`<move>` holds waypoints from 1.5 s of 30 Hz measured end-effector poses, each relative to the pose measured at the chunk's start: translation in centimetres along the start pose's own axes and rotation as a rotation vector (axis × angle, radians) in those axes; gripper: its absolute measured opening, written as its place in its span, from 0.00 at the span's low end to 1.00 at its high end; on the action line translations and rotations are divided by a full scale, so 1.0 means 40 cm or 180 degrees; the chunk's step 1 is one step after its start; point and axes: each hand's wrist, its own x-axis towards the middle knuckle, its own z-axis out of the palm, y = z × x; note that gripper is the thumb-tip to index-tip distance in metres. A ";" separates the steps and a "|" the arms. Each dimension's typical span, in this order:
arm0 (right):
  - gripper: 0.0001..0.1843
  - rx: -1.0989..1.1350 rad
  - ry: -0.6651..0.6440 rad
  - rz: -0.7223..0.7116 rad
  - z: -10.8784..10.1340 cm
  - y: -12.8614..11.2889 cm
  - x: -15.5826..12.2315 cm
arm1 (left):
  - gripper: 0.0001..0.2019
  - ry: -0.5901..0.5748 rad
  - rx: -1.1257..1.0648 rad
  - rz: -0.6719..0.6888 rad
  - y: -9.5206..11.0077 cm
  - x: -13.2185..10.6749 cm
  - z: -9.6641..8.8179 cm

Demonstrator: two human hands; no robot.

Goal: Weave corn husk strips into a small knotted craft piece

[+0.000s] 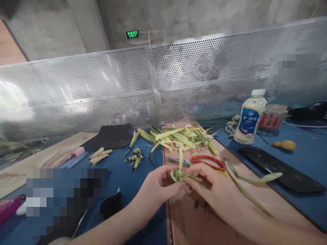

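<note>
Between my two hands is a small knotted piece of green leaf strips [180,175], with one pale strip standing up from it. My left hand [159,183] pinches its left side with thumb and fingers. From the other side, my right hand [208,180] grips the strips, its thumb near the knot. Just beyond my fingers lie scissors [208,159] with red handles, blades pointing left. A heap of pale green leaf strips [182,136] covers the far end of the wooden board [186,221]. A long loose strip [251,199] lies by my right wrist.
A milk-coloured bottle [249,119], a glass jar [273,117], a small yellow gourd [284,145] and a black phone [281,170] stand or lie at right. Left are braided green pieces [135,159], dried husks [100,156] and a black sheet [108,136]. A perforated metal screen [122,88] rises behind.
</note>
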 end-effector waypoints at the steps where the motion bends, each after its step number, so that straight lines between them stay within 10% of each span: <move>1: 0.04 -0.0007 0.0003 -0.0032 0.000 0.000 -0.001 | 0.14 -0.0011 0.0012 0.0024 0.001 0.000 0.001; 23: 0.06 -0.0275 -0.0156 -0.0188 -0.003 0.001 -0.010 | 0.14 0.0345 0.0221 -0.0218 0.033 -0.014 0.006; 34: 0.12 -0.1014 0.0082 -0.1497 -0.017 0.004 -0.018 | 0.10 0.0338 0.0985 0.0151 -0.002 -0.006 -0.004; 45: 0.07 0.0053 -0.0269 -0.0720 -0.020 0.003 -0.002 | 0.10 -0.0267 0.1152 0.0135 0.011 -0.028 0.016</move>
